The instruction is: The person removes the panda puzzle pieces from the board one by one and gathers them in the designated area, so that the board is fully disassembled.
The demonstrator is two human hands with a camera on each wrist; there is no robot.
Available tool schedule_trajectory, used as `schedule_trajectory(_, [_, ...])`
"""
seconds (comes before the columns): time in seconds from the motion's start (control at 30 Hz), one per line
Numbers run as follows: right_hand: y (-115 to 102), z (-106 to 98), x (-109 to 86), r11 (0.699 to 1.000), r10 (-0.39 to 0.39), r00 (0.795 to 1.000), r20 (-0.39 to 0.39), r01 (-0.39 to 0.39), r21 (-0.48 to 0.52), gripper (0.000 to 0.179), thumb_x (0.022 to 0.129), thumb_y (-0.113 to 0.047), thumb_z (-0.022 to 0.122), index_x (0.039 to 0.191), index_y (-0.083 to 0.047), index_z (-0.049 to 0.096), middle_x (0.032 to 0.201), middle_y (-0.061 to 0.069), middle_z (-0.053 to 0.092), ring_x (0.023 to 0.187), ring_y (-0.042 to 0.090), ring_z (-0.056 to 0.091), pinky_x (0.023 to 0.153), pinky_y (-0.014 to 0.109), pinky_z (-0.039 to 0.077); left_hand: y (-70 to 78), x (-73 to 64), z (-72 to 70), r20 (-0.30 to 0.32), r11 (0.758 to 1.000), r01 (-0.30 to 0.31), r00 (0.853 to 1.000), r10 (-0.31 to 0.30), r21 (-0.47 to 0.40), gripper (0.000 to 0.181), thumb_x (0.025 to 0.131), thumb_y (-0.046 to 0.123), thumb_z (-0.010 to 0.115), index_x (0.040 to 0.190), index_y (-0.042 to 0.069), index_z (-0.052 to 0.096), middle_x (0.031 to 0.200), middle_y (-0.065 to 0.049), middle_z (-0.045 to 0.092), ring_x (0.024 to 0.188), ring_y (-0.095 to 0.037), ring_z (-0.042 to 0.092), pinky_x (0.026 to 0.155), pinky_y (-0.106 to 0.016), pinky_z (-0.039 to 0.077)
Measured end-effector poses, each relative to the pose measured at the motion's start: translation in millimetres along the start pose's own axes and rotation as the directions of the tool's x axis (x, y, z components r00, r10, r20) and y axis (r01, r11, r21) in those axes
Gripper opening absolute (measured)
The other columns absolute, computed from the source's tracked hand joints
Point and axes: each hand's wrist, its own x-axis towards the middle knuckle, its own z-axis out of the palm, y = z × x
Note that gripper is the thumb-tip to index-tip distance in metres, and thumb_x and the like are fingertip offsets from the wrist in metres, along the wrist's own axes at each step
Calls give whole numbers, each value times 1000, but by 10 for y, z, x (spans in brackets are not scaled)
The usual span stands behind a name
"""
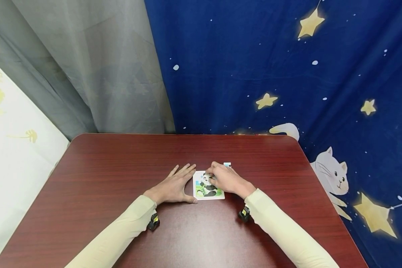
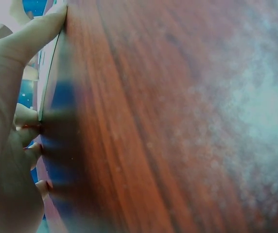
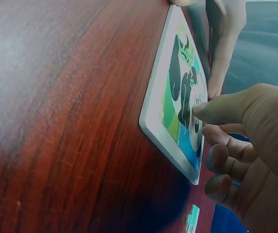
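Note:
A panda jigsaw puzzle (image 1: 204, 190) in a white frame lies flat on the table, between the two hands. My left hand (image 1: 176, 185) rests at its left side, fingers spread, with the thumb by the lower left corner and the index fingertip by the upper left. Over the upper part of the picture, my right hand (image 1: 226, 179) has its fingers bent. Its thumb (image 3: 217, 109) and index finger pinch a puzzle piece at the panda's head, largely covered by the fingers. Behind the right hand lies a small loose puzzle piece (image 1: 227, 164), partly hidden.
The dark red wooden table (image 1: 120, 160) has rounded far corners. Beyond its far edge hang a grey curtain (image 1: 120, 74) and a blue curtain (image 1: 227, 74) with stars and a cat. A white panel (image 1: 16, 156) stands at the left.

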Motion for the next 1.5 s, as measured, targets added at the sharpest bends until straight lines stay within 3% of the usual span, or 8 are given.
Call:
schedule_trajectory(0.1, [-9,-21,5,1000,4,1000,15,-5,8,30,102,-19,72,131,-16,77,107,-3,63,79,8,57,67,28,50,4,0,-10,0,1000,5,1000,-5,1,121,79,72,81,167,3,34,179,-10,24,169,-32,18,136,-63,11])
schedule_trajectory(0.33, [1,-24,13,997,22,1000,9,-23,69,30,99,-17,75,128,-14,74,116,0,62,95,12,63,84,34,56,10,-14,-15,2,1000,-5,1000,5,-9,121,80,71,82,166,2,34,179,-11,24,168,-34,19,135,-64,12])
schedule_trajectory(0.57, [22,-22,17,997,15,1000,-18,-13,78,26,97,-16,77,122,-16,69,122,0,62,94,14,62,83,37,56,16,-6,-13,2,1000,-4,1000,4,-12,120,80,71,81,166,3,34,179,-11,24,169,-33,18,136,-64,11])
schedule_trajectory(0.9, [32,-30,26,996,-10,999,-48,15,94,19,99,-11,74,116,-16,69,114,-2,67,92,11,62,83,32,56,4,1,5,7,1000,3,1000,-3,-9,120,80,72,81,167,3,33,180,-10,23,169,-32,18,136,-63,10])
schedule_trajectory(1.13, [21,-119,52,985,-26,998,-63,36,170,10,101,-5,68,107,-12,72,105,0,71,94,12,67,85,32,58,-5,3,9,6,1000,0,1000,0,-8,120,80,72,81,167,3,33,180,-10,23,169,-32,18,136,-64,10])
schedule_trajectory(1.5, [204,-315,18,970,64,992,-112,-36,241,8,99,-7,70,103,-13,73,98,1,72,80,10,60,77,28,52,-6,3,14,-6,1000,-2,1000,2,-6,121,79,72,82,166,3,34,179,-10,25,169,-32,19,136,-63,11])
